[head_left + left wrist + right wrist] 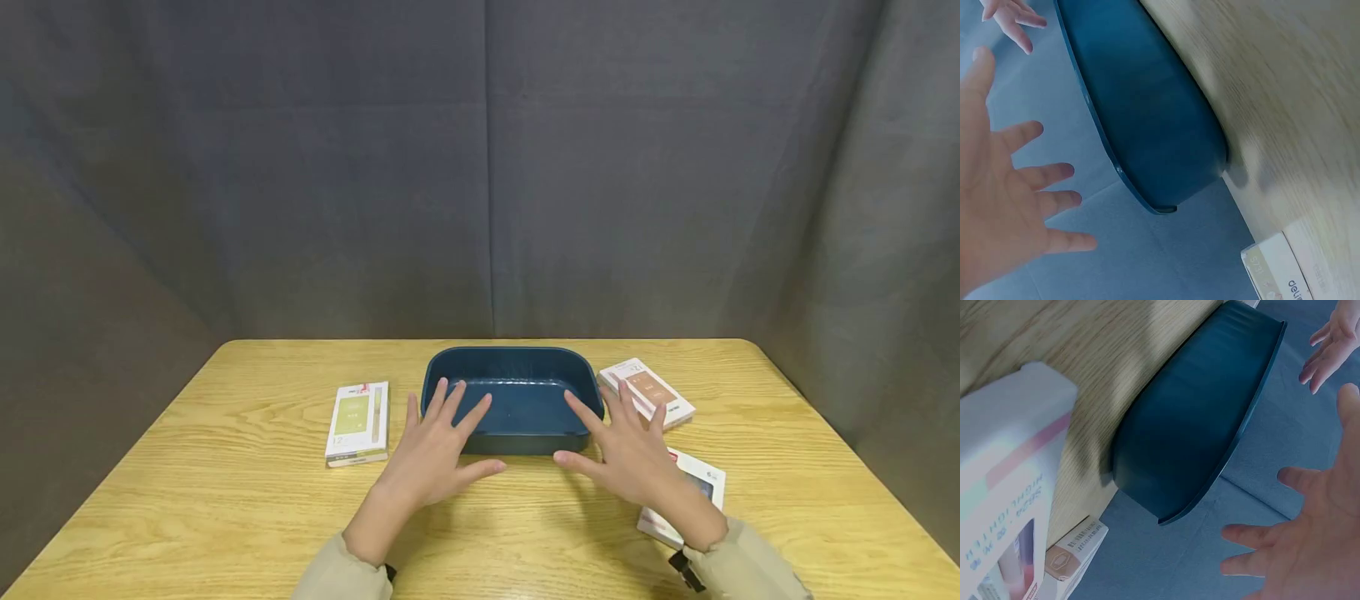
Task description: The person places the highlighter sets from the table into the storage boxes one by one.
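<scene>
Between the green-panelled box [352,421] and orange-panelled box [652,389], the blue bin [525,445] is set on the surface [187,517]; judged light, stiff, slick, best lifted by both end rims. Left grip [431,460], right grip [628,457]: fingers spread apart, nothing held!

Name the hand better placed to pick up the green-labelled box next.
Left, most likely: the left hand is empty and nearer the green-labelled box, with nothing between them in the head view. The right hand is also empty, but farther away.
</scene>
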Demonstrator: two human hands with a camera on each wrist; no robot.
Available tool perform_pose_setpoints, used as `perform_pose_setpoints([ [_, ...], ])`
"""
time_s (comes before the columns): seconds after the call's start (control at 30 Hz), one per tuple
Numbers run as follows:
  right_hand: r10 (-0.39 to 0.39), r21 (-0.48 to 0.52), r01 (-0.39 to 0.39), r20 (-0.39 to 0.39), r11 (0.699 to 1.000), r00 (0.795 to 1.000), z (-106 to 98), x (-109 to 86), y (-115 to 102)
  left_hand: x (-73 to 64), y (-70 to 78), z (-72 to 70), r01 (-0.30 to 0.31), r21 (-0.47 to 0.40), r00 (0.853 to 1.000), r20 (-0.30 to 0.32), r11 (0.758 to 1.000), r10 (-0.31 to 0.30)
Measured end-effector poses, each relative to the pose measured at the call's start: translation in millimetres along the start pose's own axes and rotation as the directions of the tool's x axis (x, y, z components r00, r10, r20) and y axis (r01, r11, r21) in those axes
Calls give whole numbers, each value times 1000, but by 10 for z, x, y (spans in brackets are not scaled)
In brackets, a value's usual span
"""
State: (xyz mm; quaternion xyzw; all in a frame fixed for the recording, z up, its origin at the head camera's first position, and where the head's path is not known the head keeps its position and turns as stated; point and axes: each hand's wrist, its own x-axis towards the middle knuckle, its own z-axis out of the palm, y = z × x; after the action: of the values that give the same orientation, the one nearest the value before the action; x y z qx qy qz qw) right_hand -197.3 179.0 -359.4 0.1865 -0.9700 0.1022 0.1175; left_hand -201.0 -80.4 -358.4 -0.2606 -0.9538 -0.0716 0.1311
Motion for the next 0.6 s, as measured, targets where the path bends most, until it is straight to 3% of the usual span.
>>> perform_pose_setpoints([
  [0.43, -12, 39, 12, 7, 999, 1000, 7, 53, 111, -13, -77, 23, -55, -32, 998, -37, 998, 54],
  [0.6, -15, 99, 13, 16, 995, 1000, 4, 89, 181, -24, -106, 19, -65, -92, 997, -39, 994, 62],
])
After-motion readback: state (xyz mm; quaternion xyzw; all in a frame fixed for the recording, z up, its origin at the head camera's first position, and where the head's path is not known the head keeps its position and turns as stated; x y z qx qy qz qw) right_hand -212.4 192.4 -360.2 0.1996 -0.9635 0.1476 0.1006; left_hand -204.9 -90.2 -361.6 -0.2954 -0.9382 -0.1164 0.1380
